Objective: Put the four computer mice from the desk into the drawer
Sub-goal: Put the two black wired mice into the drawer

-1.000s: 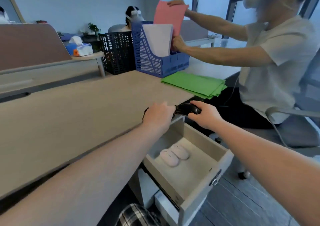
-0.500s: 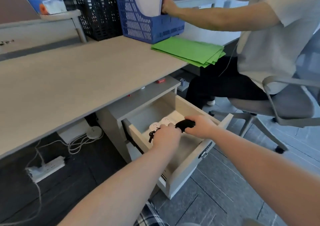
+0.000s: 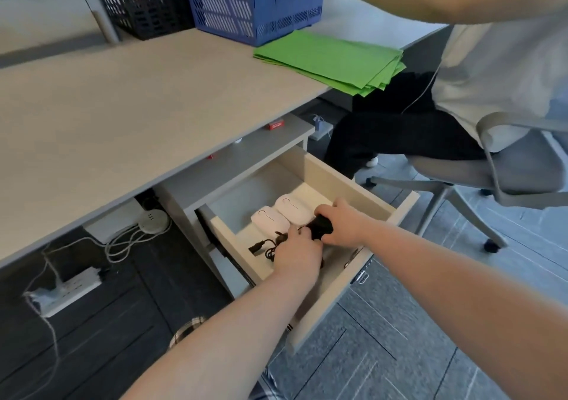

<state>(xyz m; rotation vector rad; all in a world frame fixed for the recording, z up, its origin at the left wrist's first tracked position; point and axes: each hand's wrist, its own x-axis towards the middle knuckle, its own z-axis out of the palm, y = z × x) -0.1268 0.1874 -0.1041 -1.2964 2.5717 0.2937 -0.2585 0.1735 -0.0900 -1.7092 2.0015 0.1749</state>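
Note:
The open drawer [image 3: 362, 189] juts out under the desk [image 3: 129, 104]. Two white mice lie side by side on its floor, one [image 3: 269, 219] to the left and the other [image 3: 292, 206] to the right. My right hand [image 3: 344, 224] grips a black mouse [image 3: 321, 227] low inside the drawer, just in front of the white ones. My left hand [image 3: 296, 253] is closed over that mouse's black cable [image 3: 262, 247], whose plug and loops trail onto the drawer floor to the left. No mouse shows on the visible desk top.
Green folders [image 3: 332, 58], a blue file rack [image 3: 255, 9] and a black mesh basket [image 3: 144, 3] stand at the desk's far side. A person in a white shirt sits on a grey chair [image 3: 491, 166] right of the drawer. A power strip [image 3: 64, 292] and cables lie on the floor.
Both hands carried the black mouse and its cable from the desk edge down into the drawer. My view tilted downward. The cable's plug now rests on the drawer floor.

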